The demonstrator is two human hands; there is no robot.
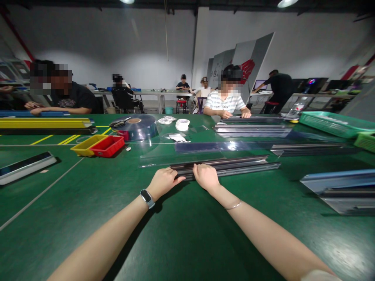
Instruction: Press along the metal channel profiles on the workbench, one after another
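Dark channel profile (246, 167) lies sideways near the middle of the green tabletop (187, 238), well in from the far edge. The left hand (162, 181) is curled over its left end, thumb along the near side; the right hand (206, 177) is closed over it just beside, a small gap between them. Their fingertips' hold is hidden.

With both hands toward one end, the long right-hand stretch has no grip on it; a push or twist could swing it, or tip that end up. Just behind lies a transparent film strip (158, 160), hard to make out against the green, which a backward slide might crease or scratch. The cut ends look thin-edged and could nick a finger that slips.

Yellow lines mark the surface toward its far left corner, and a pale line runs diagonally down its left side. A film roll (143, 128) with scissors (121, 122) on it stands near the far edge, behind a yellow bin (84, 146) and a red bin (108, 147). Green baskets sit toward the far right corner. Beyond, a co-worker in a striped shirt (224, 102) works at the far edge, before a grey wall and pale column.
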